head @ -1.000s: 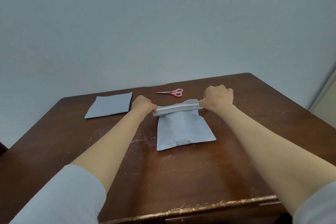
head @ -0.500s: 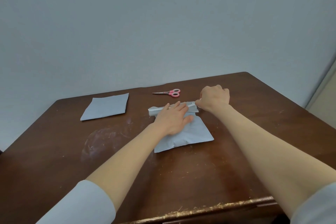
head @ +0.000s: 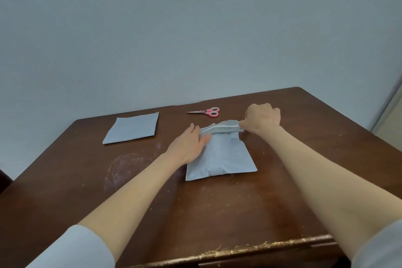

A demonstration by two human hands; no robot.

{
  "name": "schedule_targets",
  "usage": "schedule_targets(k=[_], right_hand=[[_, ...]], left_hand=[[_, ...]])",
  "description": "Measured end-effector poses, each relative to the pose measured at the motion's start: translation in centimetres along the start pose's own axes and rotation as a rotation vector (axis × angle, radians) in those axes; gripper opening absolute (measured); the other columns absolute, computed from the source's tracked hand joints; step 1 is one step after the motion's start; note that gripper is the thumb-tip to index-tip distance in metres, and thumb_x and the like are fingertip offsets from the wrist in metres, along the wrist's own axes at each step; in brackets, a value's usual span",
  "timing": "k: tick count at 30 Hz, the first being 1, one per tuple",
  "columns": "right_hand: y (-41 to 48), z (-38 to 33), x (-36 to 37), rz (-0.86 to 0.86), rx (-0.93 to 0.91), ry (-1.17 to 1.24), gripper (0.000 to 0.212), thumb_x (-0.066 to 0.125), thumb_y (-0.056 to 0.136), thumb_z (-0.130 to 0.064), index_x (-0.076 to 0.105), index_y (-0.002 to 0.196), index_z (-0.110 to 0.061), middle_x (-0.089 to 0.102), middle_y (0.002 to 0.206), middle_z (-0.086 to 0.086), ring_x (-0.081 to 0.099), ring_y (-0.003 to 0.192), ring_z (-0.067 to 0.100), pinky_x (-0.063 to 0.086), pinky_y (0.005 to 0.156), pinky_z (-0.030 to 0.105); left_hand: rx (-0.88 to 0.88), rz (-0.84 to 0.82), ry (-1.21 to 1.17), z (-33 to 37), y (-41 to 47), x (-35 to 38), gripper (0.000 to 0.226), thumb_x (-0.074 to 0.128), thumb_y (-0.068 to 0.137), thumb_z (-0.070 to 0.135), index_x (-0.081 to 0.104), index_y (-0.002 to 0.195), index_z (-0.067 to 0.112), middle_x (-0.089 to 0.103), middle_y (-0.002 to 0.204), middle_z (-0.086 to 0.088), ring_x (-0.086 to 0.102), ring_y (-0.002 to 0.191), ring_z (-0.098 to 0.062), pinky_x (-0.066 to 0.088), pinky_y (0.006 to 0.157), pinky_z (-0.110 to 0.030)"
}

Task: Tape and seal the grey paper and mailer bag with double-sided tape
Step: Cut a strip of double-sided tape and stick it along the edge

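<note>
A grey mailer bag (head: pixel 221 156) lies in the middle of the brown table (head: pixel 239 213), its top flap (head: pixel 219 129) folded over and showing a white strip along the fold. My right hand (head: pixel 262 119) pinches the flap's right end. Flat on the bag's upper left part rests my left hand (head: pixel 188 144), fingers spread, with the thumb at the flap's left end. A square sheet of grey paper (head: pixel 133 127) lies apart at the far left. No roll of tape is in view.
Pink-handled scissors (head: pixel 205 112) lie closed behind the bag near the table's far edge. The table's worn front edge (head: pixel 239 248) runs close to me. A white scuffed patch (head: pixel 121 167) marks the wood left of the bag.
My left hand let go of the flap's left end, pressed flat on the bag, then slid left. My right hand kept its pinch on the right end.
</note>
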State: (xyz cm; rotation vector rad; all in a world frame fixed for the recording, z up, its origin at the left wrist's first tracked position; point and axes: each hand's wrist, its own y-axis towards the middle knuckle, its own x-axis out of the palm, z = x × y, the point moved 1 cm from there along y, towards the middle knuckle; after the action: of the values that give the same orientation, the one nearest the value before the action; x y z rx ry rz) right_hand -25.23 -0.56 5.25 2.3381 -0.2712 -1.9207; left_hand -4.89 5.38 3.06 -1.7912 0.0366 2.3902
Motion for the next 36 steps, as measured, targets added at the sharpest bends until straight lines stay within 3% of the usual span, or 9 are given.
schedule_targets(k=[2,4,7,12,19,28,33,36], right_hand=[[0.1,0.2,-0.1,-0.008,0.007,0.015,0.025,0.056,0.081,-0.029,0.07,0.1,-0.02,0.062,0.091,0.005,0.05,0.106,0.027,0.035,0.088,0.037],[0.1,0.4,-0.2,-0.018,0.006,0.022,0.025,0.056,0.08,-0.028,0.07,0.098,-0.02,0.063,0.09,0.005,0.051,0.104,0.027,0.036,0.088,0.037],[0.1,0.5,-0.2,-0.023,0.003,0.034,0.025,0.056,0.081,-0.031,0.071,0.099,-0.021,0.066,0.096,0.005,0.054,0.105,0.027,0.037,0.091,0.038],[0.2,0.8,-0.1,-0.052,0.006,0.053,0.024,0.057,0.078,-0.031,0.071,0.095,-0.021,0.067,0.095,0.005,0.056,0.102,0.027,0.037,0.09,0.038],[-0.5,1.8,0.5,-0.138,0.027,0.064,0.018,0.052,0.082,-0.031,0.063,0.08,-0.017,0.055,0.071,0.0,0.055,0.08,0.029,0.039,0.089,0.036],[-1.1,2.4,1.1,-0.202,0.064,0.085,0.021,0.054,0.078,-0.03,0.062,0.092,-0.016,0.06,0.092,0.005,0.054,0.088,0.03,0.038,0.085,0.036],[-0.9,2.8,0.9,-0.211,0.042,0.115,0.024,0.055,0.08,-0.033,0.067,0.093,-0.017,0.062,0.09,0.005,0.056,0.085,0.03,0.043,0.087,0.036],[-0.9,3.0,0.9,-0.23,0.033,0.143,0.027,0.058,0.08,-0.035,0.067,0.098,-0.016,0.064,0.098,0.006,0.056,0.089,0.031,0.045,0.089,0.036]], left_hand=[[0.09,0.121,0.094,1.6,0.6,-1.0,0.057,0.024,0.103,0.041,0.023,0.15,0.009,0.014,0.16,-0.005,0.013,0.147,-0.018,0.015,0.118,-0.035],[0.236,0.196,0.228,3.5,1.5,-1.2,0.048,0.03,0.104,0.032,0.036,0.145,0.01,0.028,0.156,-0.003,0.021,0.144,-0.017,0.017,0.114,-0.033],[0.316,0.162,0.295,5.3,2.6,0.0,0.044,0.033,0.103,0.026,0.039,0.144,0.011,0.033,0.152,-0.003,0.028,0.14,-0.018,0.021,0.112,-0.032],[0.261,-0.04,0.202,5.4,3.6,1.1,0.05,0.029,0.104,0.032,0.025,0.15,0.012,0.011,0.161,-0.003,0.01,0.148,-0.02,0.015,0.119,-0.04],[0.257,-0.025,0.161,4.7,3.2,1.6,0.05,0.03,0.104,0.029,0.021,0.151,0.013,0.009,0.161,-0.002,0.006,0.148,-0.02,0.01,0.119,-0.037],[0.271,-0.018,0.172,4.6,3.2,1.9,0.05,0.031,0.104,0.031,0.023,0.151,0.016,0.01,0.161,-0.005,0.006,0.148,-0.023,0.012,0.12,-0.037],[0.219,0.17,0.07,5.0,4.8,0.5,0.046,0.037,0.102,0.026,0.035,0.146,0.015,0.03,0.155,-0.005,0.029,0.141,-0.022,0.03,0.111,-0.04],[0.184,0.053,0.07,6.0,6.4,0.2,0.049,0.041,0.1,0.025,0.032,0.147,0.016,0.038,0.15,-0.007,0.041,0.133,-0.026,0.037,0.106,-0.041]])
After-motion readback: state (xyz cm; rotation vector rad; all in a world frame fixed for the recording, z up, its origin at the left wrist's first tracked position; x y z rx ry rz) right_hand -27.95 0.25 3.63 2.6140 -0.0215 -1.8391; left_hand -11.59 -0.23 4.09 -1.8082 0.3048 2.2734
